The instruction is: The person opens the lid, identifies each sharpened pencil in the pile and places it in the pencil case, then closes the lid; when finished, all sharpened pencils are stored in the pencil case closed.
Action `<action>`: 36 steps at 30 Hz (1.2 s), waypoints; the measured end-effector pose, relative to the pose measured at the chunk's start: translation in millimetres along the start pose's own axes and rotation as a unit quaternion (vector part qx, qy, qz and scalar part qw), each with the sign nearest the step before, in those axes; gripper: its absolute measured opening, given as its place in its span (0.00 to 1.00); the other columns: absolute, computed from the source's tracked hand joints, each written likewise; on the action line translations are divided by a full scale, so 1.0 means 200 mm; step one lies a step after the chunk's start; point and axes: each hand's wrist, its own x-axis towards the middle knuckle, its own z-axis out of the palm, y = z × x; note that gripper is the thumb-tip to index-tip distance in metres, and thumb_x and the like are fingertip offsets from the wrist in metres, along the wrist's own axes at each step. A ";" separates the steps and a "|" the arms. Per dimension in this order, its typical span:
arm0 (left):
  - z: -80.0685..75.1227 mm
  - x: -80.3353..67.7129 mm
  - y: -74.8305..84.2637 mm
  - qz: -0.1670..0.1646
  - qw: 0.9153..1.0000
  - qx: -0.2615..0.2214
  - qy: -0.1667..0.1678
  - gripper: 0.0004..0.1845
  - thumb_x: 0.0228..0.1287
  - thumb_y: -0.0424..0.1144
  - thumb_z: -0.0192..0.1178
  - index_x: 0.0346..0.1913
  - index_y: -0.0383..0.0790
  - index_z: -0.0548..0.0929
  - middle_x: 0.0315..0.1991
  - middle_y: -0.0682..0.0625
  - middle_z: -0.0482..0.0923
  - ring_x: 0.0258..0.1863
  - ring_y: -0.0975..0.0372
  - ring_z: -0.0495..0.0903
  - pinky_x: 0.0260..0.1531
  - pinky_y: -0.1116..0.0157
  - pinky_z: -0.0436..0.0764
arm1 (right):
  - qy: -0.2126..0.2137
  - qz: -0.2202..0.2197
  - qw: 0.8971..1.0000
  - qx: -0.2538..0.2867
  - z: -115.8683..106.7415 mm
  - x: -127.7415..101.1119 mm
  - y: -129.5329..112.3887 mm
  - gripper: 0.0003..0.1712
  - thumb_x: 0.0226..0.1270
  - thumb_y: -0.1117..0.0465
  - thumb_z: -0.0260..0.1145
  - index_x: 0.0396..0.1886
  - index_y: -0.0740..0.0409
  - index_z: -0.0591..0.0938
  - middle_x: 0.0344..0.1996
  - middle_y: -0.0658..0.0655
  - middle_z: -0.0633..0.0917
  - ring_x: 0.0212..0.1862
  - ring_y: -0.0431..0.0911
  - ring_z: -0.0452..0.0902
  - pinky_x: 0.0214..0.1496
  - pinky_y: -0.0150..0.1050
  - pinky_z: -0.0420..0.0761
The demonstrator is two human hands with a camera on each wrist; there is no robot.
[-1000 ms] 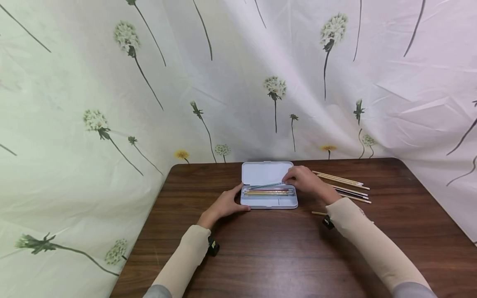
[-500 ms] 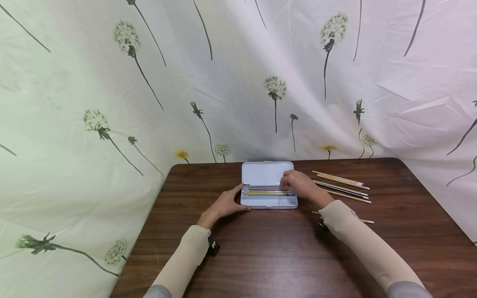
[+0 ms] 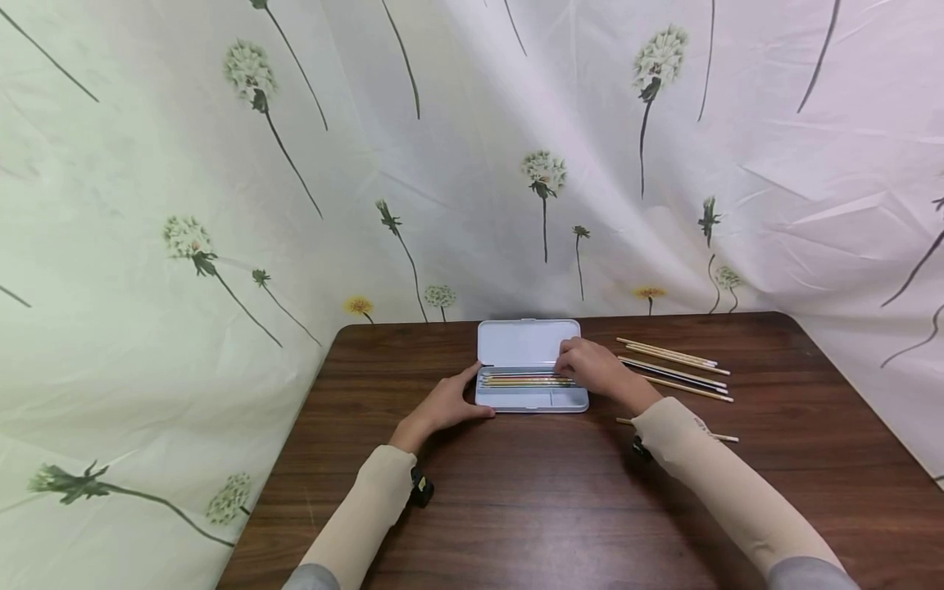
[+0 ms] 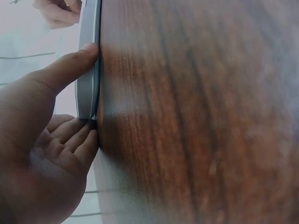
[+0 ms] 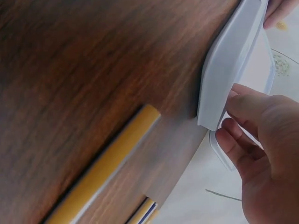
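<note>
A pale pencil case (image 3: 516,400) lies on the table with its lid (image 3: 519,342) raised at the back. Several pencils (image 3: 519,381) lie side by side in its rear compartment. My left hand (image 3: 444,404) grips the case's left end, the thumb on the front edge and the fingers round the back corner. Over the right end, my right hand (image 3: 593,366) reaches into the rear compartment, thumb and fingers drawn together on a pencil's end. In the right wrist view the case wall (image 5: 226,70) hides those fingertips and the pencil.
More pencils (image 3: 674,352) with white ends lie loosely fanned on the dark wooden table (image 3: 509,508), right of the case. A single pencil (image 3: 725,438) is partly covered by my right sleeve. Behind the table hangs a dandelion-print cloth (image 3: 472,164).
My right hand has lowered a slanting bluish-green pencil into the rear compartment and moved slightly left and down. Over the last half second it has barely moved. The left hand has stayed put.
</note>
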 end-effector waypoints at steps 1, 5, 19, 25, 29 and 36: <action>0.00 0.00 0.00 0.001 1.000 0.000 0.001 0.55 0.64 0.51 0.78 0.86 0.45 0.57 0.81 0.40 0.65 0.80 0.46 0.66 0.76 0.46 0.71 | -0.002 0.002 1.000 0.006 0.00 0.00 0.00 0.06 0.66 0.68 0.77 0.36 0.54 0.95 0.34 0.51 0.86 0.37 0.43 0.81 0.41 0.42 0.84; 0.00 0.00 -0.01 0.001 1.000 0.000 0.004 0.55 0.64 0.51 0.78 0.86 0.45 0.57 0.82 0.40 0.65 0.81 0.47 0.66 0.77 0.46 0.70 | -0.013 0.029 0.999 0.040 -0.02 -0.01 0.01 0.07 0.68 0.69 0.75 0.38 0.55 0.95 0.37 0.51 0.88 0.40 0.44 0.84 0.44 0.44 0.85; 0.00 0.00 0.00 0.001 1.000 -0.001 0.002 0.55 0.64 0.51 0.78 0.87 0.45 0.57 0.81 0.40 0.65 0.80 0.47 0.66 0.77 0.46 0.70 | 0.032 0.067 0.994 0.082 -0.28 -0.14 0.14 0.06 0.70 0.69 0.73 0.42 0.58 0.93 0.40 0.53 0.93 0.41 0.45 0.87 0.45 0.50 0.86; 0.00 0.00 0.00 0.005 1.000 0.000 0.002 0.56 0.63 0.51 0.78 0.86 0.44 0.56 0.82 0.39 0.65 0.80 0.46 0.66 0.76 0.45 0.71 | 0.053 0.092 0.992 0.071 -0.40 -0.27 0.25 0.07 0.72 0.69 0.72 0.42 0.56 0.93 0.38 0.53 0.94 0.40 0.48 0.90 0.44 0.51 0.88; 0.00 0.00 0.00 0.008 1.000 -0.001 0.001 0.55 0.63 0.51 0.78 0.86 0.44 0.57 0.82 0.40 0.65 0.80 0.46 0.66 0.76 0.46 0.70 | 0.057 0.105 0.991 0.064 -0.47 -0.36 0.32 0.06 0.72 0.68 0.72 0.42 0.56 0.93 0.38 0.55 0.94 0.40 0.51 0.89 0.43 0.52 0.87; 0.00 0.00 -0.01 0.013 1.000 -0.001 0.002 0.55 0.63 0.51 0.78 0.86 0.42 0.57 0.81 0.39 0.65 0.80 0.45 0.67 0.75 0.45 0.71 | 0.046 0.154 0.985 0.058 -0.52 -0.52 0.47 0.06 0.73 0.68 0.71 0.42 0.57 0.93 0.38 0.56 0.94 0.39 0.53 0.89 0.44 0.56 0.86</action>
